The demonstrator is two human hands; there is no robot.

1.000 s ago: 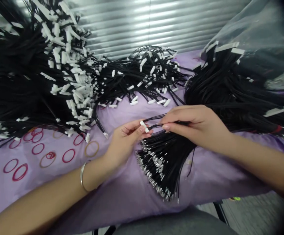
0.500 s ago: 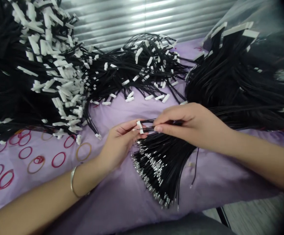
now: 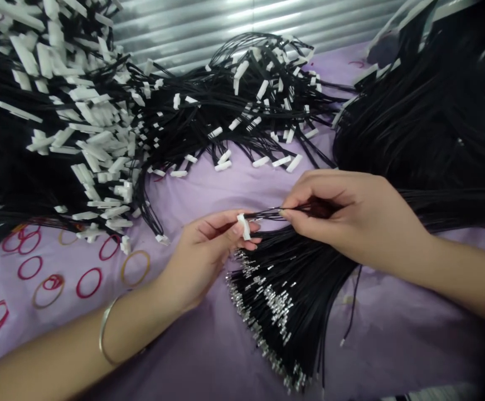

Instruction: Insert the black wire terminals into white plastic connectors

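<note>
My left hand (image 3: 203,253) pinches a small white connector (image 3: 243,226) between thumb and fingers. My right hand (image 3: 351,214) is closed on thin black wires (image 3: 267,212) whose tips meet that connector. Below both hands lies a fanned bundle of black wires with metal terminals (image 3: 276,301) on the purple cloth (image 3: 209,345). A thin bracelet sits on my left wrist.
A big heap of black wires with white connectors (image 3: 58,128) fills the left. A smaller pile (image 3: 251,106) lies at the back centre. A mass of plain black wires (image 3: 426,122) covers the right. Red and tan rubber bands (image 3: 87,282) lie scattered at the left. A ribbed metal wall stands behind.
The view has shifted so the piles sit higher and the terminal bundle lower. My right hand has drawn slightly right, and the wires now stretch between it and the connector.
</note>
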